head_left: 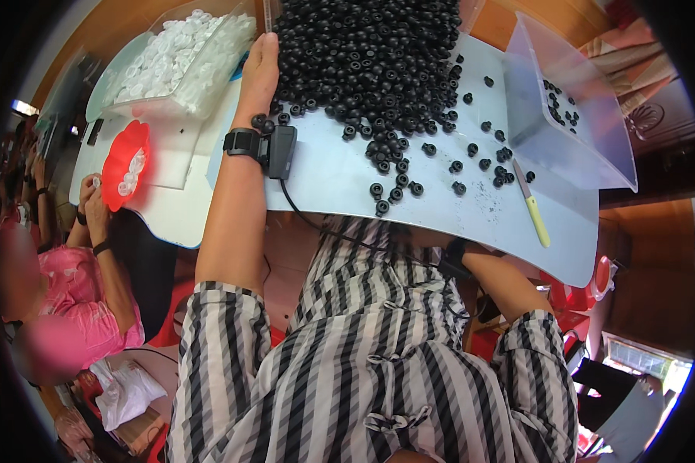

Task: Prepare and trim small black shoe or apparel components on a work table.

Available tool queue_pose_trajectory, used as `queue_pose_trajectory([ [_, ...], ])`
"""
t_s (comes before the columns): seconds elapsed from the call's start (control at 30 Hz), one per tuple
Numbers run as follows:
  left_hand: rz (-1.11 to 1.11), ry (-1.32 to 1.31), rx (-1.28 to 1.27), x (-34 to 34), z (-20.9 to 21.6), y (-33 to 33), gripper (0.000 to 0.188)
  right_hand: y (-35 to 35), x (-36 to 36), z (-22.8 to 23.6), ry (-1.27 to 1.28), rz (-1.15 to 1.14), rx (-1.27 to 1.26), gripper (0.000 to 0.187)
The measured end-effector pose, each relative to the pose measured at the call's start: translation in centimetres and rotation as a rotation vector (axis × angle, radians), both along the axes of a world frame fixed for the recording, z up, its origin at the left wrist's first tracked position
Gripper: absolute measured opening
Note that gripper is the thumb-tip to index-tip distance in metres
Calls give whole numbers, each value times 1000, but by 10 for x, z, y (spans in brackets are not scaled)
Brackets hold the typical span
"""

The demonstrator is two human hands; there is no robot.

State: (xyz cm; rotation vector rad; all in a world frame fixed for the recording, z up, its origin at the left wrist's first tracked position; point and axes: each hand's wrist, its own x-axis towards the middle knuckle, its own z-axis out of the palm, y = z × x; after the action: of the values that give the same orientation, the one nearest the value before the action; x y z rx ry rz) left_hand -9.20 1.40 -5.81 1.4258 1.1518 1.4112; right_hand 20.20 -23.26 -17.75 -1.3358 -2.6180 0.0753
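Observation:
My left hand [259,77] is held edge-on at the left side of a large heap of small round black parts [371,62]. Its fingers look stretched out, the tips by the wall of a clear bin at the heap's back left; the palm side is partly hidden. A few black parts touch or lie close to that wrist. My right forearm [506,282] reaches in under the table's front edge. That edge hides most of my right hand, so its fingers cannot be made out. Loose black parts [401,181] trail from the heap toward the front edge.
On the pale table [324,189] lies a knife [537,220] with a yellow-green handle. A clear bin [587,154] stands tilted at right, holding some black parts. At left are a bin of white parts [170,58], a red dish [123,166] and a co-worker's hands [94,204].

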Motion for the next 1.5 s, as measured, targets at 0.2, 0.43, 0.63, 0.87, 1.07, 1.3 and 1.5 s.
queue_pose_trajectory([
  [0.2,30,58,88,10,-3,10,73,-15,14,-65,-12,-135,-37,46],
  [0.43,31,119,107,0,-14,19,78,-18,12,-36,-327,135,-344,34],
  [0.63,23,100,94,4,-8,12,72,-27,24,16,-111,22,-540,24],
  [0.87,-19,62,14,8,-2,10,67,-56,62,5,134,-226,-455,21],
  [1.07,29,89,68,8,-7,12,69,-73,74,3,73,-316,-677,22],
  [1.3,-16,64,45,14,-6,3,67,-89,80,60,173,-367,-853,31],
  [1.5,-63,56,44,14,-13,4,64,-102,69,122,294,-317,-853,34],
])
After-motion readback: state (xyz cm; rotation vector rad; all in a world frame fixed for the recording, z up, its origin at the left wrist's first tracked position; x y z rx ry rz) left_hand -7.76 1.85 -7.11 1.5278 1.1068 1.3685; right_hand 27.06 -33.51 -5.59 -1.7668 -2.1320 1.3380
